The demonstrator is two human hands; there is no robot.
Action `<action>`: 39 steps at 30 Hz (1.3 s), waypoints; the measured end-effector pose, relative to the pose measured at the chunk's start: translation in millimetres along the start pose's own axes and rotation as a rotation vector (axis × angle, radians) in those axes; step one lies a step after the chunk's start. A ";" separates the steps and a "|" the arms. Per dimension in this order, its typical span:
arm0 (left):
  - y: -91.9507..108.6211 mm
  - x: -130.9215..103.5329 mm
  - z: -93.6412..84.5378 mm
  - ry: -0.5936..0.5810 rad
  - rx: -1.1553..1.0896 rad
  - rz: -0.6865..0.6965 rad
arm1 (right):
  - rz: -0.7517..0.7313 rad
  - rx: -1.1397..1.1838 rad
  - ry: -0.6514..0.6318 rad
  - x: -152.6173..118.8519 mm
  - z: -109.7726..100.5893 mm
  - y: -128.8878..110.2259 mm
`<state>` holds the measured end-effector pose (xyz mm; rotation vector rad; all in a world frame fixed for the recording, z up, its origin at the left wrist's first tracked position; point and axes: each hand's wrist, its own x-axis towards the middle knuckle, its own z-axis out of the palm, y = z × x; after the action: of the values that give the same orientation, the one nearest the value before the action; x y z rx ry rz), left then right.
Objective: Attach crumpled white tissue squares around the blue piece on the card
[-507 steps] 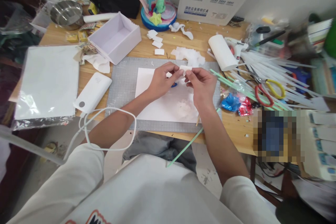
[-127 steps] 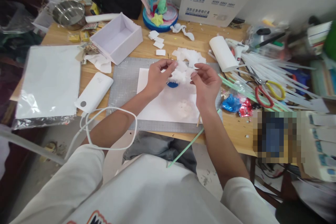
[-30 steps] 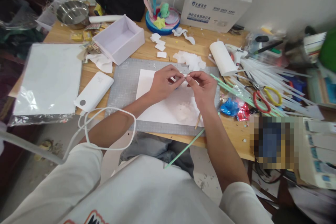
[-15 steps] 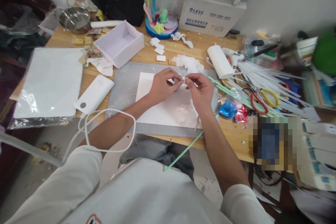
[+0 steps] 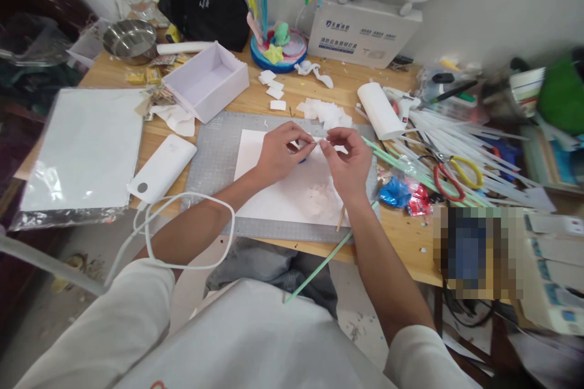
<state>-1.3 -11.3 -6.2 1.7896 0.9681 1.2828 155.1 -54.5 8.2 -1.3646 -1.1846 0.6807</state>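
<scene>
My left hand (image 5: 283, 151) and my right hand (image 5: 349, 161) meet fingertip to fingertip above a white sheet (image 5: 255, 194). Both are closed in a pinch on a tiny white piece (image 5: 319, 141), too small to make out well. Beneath the sheet lies a grey cutting mat (image 5: 210, 146). A pale fluffy pile (image 5: 317, 199) rests on the sheet, left of my right wrist. Beside that wrist is a thin wooden stick (image 5: 340, 219). A green straw (image 5: 319, 267) slants from the mat toward my lap.
On the left are a lilac box (image 5: 207, 82), a white power bank (image 5: 163, 167) and its looped cable (image 5: 234, 231). At right lie a white roll (image 5: 381, 110), scissors (image 5: 449, 181), a blue packet (image 5: 395, 192) and many pale straws (image 5: 479, 152). A decorated blue base (image 5: 278, 64) stands behind.
The view has shifted slightly. Both hands stay together over the sheet, and the fingers of my right hand have moved a little around the white piece.
</scene>
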 end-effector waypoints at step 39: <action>-11.6 -3.1 0.4 0.123 0.403 0.437 | 0.538 0.618 -0.191 -12.6 13.3 -17.0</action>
<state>-3.5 -8.7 -17.7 2.3524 0.9872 1.5586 134.6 -63.8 19.0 -1.0905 -0.6443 1.4508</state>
